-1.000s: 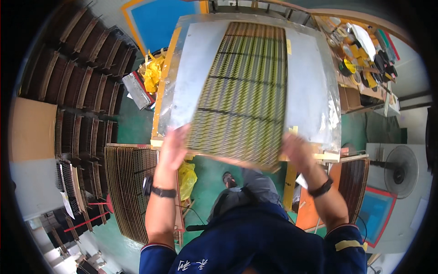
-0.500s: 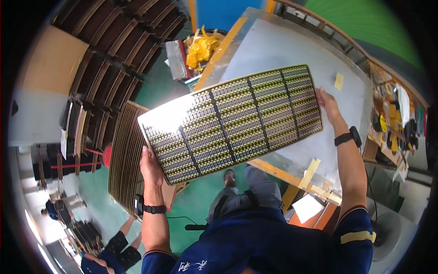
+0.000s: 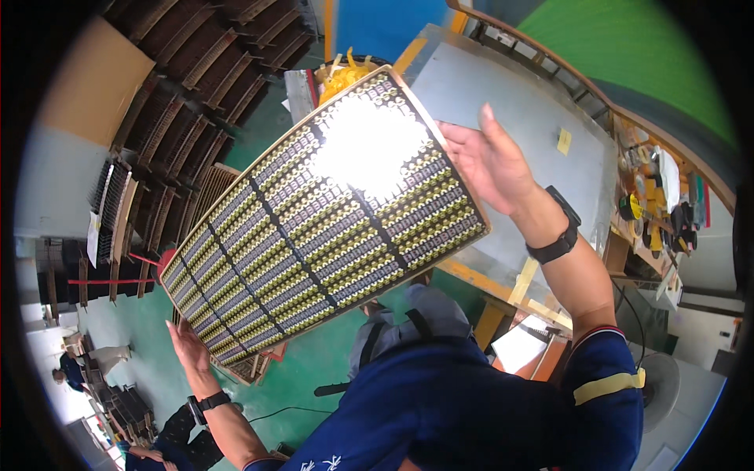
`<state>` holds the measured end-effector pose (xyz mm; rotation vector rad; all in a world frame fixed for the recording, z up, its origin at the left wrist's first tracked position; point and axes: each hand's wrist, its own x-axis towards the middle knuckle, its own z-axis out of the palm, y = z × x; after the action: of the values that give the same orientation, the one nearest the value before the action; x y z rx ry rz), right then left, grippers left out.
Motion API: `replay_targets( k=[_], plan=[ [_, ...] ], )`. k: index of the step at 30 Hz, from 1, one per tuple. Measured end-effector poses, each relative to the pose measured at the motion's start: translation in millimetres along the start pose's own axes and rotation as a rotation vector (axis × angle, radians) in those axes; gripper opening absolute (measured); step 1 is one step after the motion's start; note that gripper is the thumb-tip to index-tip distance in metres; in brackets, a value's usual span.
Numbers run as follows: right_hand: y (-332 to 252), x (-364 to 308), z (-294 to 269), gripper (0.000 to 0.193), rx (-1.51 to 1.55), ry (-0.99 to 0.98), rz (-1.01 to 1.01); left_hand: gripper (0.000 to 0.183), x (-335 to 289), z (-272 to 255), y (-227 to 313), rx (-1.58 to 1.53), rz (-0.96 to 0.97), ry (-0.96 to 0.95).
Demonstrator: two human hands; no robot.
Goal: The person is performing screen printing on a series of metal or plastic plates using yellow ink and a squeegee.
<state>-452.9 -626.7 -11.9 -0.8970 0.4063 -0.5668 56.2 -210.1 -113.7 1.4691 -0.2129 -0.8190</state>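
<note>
A large flat rectangular panel [image 3: 310,255], covered in rows of small repeating yellow, dark and silvery patterns, is held up between my hands. Dark strips divide it into columns, and glare whitens its upper right part. At its lower left end my left hand [image 3: 188,347] grips the edge, the fingers partly hidden behind it. My right hand [image 3: 491,169] supports the upper right end with its fingers against the edge and its thumb raised clear. The panel slants from lower left up to the upper right, partly in front of a grey-topped table [image 3: 503,102].
Racks of dark boards [image 3: 188,86] fill the upper left. Behind the panel stands a stack of similar panels [image 3: 206,196]. A bin with yellow crumpled material [image 3: 343,78] is beside the table. Tools lie on a shelf [image 3: 664,204] at right. Another person [image 3: 169,447] is at lower left.
The panel has swung to a steeper slant and shifted left, its left end lower and its right end higher. My left hand moved down and left; my right moved left, its thumb now lifted.
</note>
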Motion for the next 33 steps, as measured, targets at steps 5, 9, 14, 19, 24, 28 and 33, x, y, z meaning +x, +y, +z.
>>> replay_targets(
  k=[5, 9, 14, 19, 24, 28, 33],
  plan=[
    [10.0, 15.6, 46.9, 0.095, -0.008, -0.095, 0.018, 0.08, -2.2, -64.2, -8.9, -0.048, -0.011, 0.148],
    [14.0, 20.2, 77.5, 0.096, 0.015, -0.146, 0.028, 0.086, -9.3, -100.7, -28.7, -0.081, 0.069, 0.323],
    [28.9, 27.4, 107.4, 0.093, 0.062, -0.164, 0.021, 0.062, -23.4, -117.2, -26.4, -0.199, 0.05, 0.358],
    [34.5, 31.8, 126.4, 0.097, -0.024, -0.208, 0.038, 0.058, -35.6, -120.4, -28.1, -0.331, 0.074, 0.17],
    [37.8, 32.6, 137.5, 0.092, 0.038, -0.214, 0.021, 0.053, -41.9, -128.9, -35.6, -0.3, 0.128, 0.295],
    [39.8, 35.7, 143.3, 0.092, 0.031, -0.23, 0.028, 0.052, -46.8, -133.7, -39.2, -0.325, 0.151, 0.277],
    [42.5, 42.0, 150.0, 0.088, 0.035, -0.265, 0.033, 0.05, -51.7, -136.8, -37.0, -0.337, 0.145, 0.277]
  ],
)
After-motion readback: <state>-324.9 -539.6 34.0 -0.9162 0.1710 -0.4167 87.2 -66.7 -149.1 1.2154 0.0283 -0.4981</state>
